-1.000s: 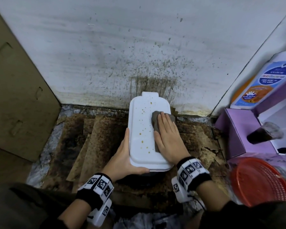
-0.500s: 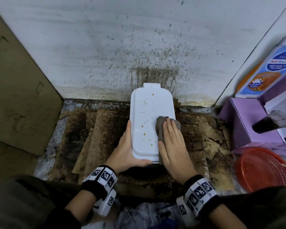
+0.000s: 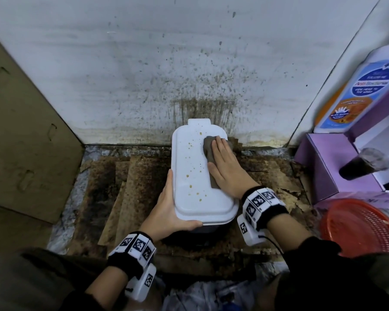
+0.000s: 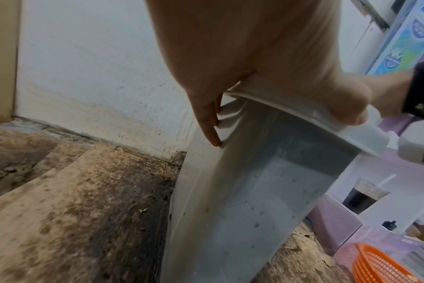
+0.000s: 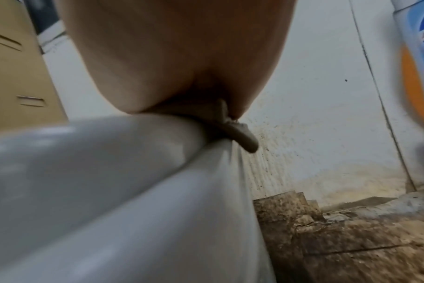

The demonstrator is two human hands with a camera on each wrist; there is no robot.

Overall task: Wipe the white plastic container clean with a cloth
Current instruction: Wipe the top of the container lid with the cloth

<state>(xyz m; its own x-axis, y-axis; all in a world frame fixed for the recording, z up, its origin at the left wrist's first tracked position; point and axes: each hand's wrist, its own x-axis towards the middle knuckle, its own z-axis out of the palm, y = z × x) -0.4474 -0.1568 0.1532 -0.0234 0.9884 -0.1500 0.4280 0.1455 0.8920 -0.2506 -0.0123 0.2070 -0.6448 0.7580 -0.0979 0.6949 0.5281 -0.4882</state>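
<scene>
A: White plastic container point(image 3: 194, 176) stands against the stained wall point(image 3: 166, 63); left hand point(image 3: 169, 212) clamps its near corner.

B: Right hand point(image 3: 227, 169) flat, pressing the grey cloth point(image 3: 209, 151). Light, slick plastic, I'd say: brace the rim.

Cloth point(image 3: 209, 153) and right hand point(image 3: 225, 168) farther up lid.

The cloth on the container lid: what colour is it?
Grey-brown; the cloth shows best in the head view.

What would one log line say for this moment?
right hand: flat on grey cloth | left hand: grips white plastic container | brown spots remain
</scene>
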